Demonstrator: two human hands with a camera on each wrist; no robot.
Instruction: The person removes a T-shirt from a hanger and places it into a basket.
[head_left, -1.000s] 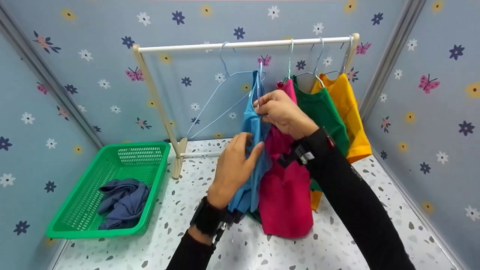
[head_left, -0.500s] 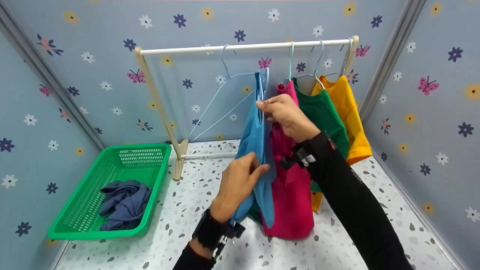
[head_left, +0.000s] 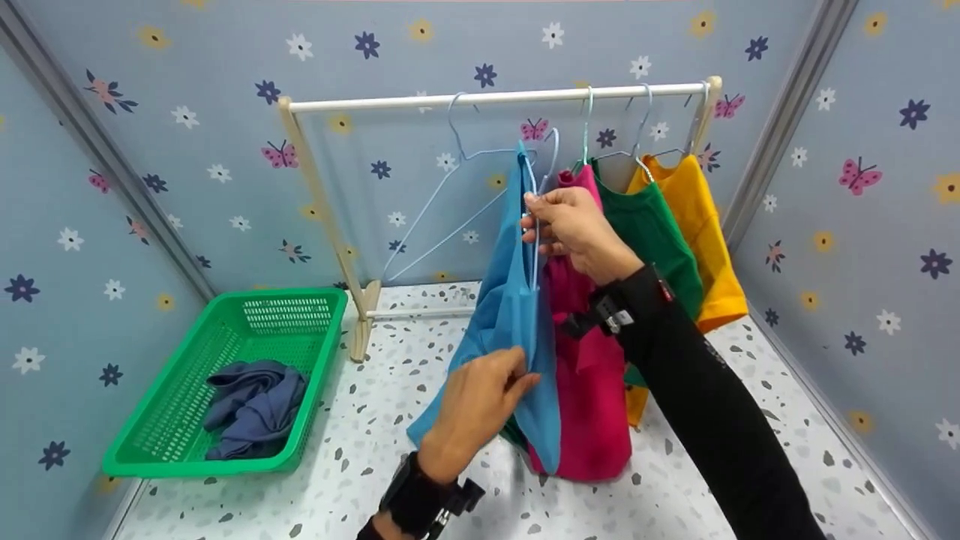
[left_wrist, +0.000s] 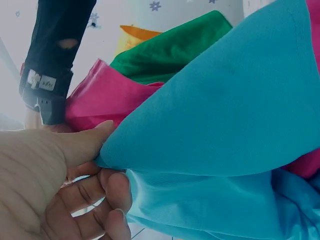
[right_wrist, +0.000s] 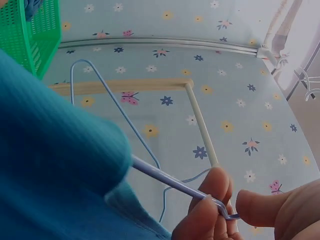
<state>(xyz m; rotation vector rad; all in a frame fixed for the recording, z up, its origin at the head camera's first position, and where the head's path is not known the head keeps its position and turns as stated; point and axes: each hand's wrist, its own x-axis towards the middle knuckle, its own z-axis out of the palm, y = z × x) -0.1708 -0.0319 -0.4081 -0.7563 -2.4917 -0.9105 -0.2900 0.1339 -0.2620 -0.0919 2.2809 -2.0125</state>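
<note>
My right hand (head_left: pixel 581 229) pinches a pale wire hanger (right_wrist: pixel 167 180) near its neck, as the right wrist view shows. The hanger's hook stands free in front of the rail. A blue garment (head_left: pixel 495 307) hangs from this hanger, one shoulder of the wire inside the cloth. Lower down, my left hand (head_left: pixel 480 405) pinches the garment's edge between thumb and fingers. In the left wrist view the blue cloth (left_wrist: pixel 220 110) spreads out from those fingertips. Folds hide part of the hanger.
A white rail (head_left: pixel 360 103) on a wooden frame carries a bare wire hanger (head_left: pixel 487 152), then pink (head_left: pixel 592 420), green (head_left: pixel 660 225) and yellow garments (head_left: pixel 694 210) on the right. At left stands a green basket (head_left: pixel 319 382) holding dark blue cloth (head_left: pixel 259 412).
My left hand has moved down along the blue garment, and its cloth is spread wider. The hanger in my right hand has shifted slightly right, its hook turned more into view.
</note>
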